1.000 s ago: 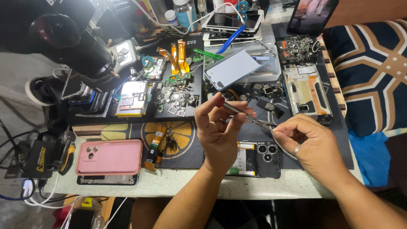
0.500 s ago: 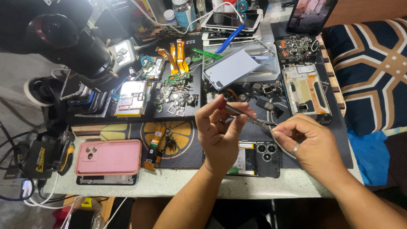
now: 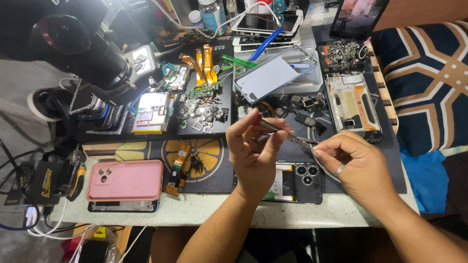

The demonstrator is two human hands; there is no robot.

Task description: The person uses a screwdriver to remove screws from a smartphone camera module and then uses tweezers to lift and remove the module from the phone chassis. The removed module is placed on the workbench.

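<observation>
Tweezers [image 3: 287,135] sit pinched between left hand [image 3: 253,153] and right hand [image 3: 358,165], raised just above the opened phone [image 3: 295,182]. Nothing visible rides in their tips, so the picking seems unstarted. Beyond the phone lie loose parts [image 3: 202,109]; left of it, a pink case [image 3: 125,180].

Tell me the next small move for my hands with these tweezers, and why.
Probably bring the right hand a touch closer to the tweezers tip. The left hand holds them raised above the opened phone, their tip pointing at the right fingertips, which are pinched beside it; whether they touch is unclear.
</observation>
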